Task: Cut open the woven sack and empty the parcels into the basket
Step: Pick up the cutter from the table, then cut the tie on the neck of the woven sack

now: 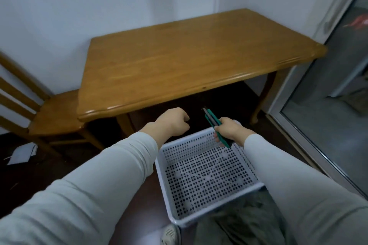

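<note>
The white perforated basket (207, 183) sits on the dark floor by my legs, in front of the wooden table (179, 61). My right hand (229, 131) grips a green utility knife (216, 127) above its far rim. My left hand (173, 123), holding nothing, curls into a loose fist nearby.

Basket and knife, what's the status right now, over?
Right hand gripping green utility knife; left hand a loose fist, nothing in it. White basket on floor, no parcels inside. No sack in view. Wooden table ahead.
</note>
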{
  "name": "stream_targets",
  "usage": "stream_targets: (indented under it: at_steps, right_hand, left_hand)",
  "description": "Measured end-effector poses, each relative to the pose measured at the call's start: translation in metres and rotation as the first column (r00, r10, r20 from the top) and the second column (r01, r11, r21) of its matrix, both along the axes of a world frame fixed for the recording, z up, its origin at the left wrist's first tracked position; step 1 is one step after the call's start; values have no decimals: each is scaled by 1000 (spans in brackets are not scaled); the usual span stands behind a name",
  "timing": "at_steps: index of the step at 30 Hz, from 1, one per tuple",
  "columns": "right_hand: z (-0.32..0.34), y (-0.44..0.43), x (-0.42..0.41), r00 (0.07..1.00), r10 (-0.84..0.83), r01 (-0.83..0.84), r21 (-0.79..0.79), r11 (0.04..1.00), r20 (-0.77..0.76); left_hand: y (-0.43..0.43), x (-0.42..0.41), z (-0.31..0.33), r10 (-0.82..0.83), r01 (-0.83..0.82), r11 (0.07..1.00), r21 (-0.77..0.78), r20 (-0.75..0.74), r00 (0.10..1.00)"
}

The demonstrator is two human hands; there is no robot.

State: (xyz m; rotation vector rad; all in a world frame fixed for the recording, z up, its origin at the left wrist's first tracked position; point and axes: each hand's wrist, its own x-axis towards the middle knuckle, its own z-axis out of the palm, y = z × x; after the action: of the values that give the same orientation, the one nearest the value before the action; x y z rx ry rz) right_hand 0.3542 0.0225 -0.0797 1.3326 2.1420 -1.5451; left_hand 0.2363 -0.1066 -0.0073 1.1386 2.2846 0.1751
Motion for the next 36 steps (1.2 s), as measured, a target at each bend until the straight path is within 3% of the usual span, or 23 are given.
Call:
stream_targets:
  at_steps: [7,12,18,25,30,36]
  right_hand:
    - [16,-50,192,997,81,-80,-49,996,17]
    - [13,-62,271,996,70,-65,-84,994,59]
    - [-11,-74,311,993,33,-22,-87,996,118]
    - [-61,-86,347,976,-167,180,-83,980,137]
    - [-128,-76,358,969,-212,219,-39,975,126]
    - [-226,-65,390,934,-319,331,-50,942,161]
  left_hand:
    - [-67,178,-22,39,-36,997,-65,35,999]
    - [-90,256,-38,30,-24,995,-98,52,998]
    - [-101,297,-61,12,3,982,-187,77,997]
    - [-106,310,-109,-76,99,973,-207,117,990]
    - [-91,312,-161,-28,51,980,-191,125,992]
    - [-63,356,-261,-74,107,965,-238,145,987]
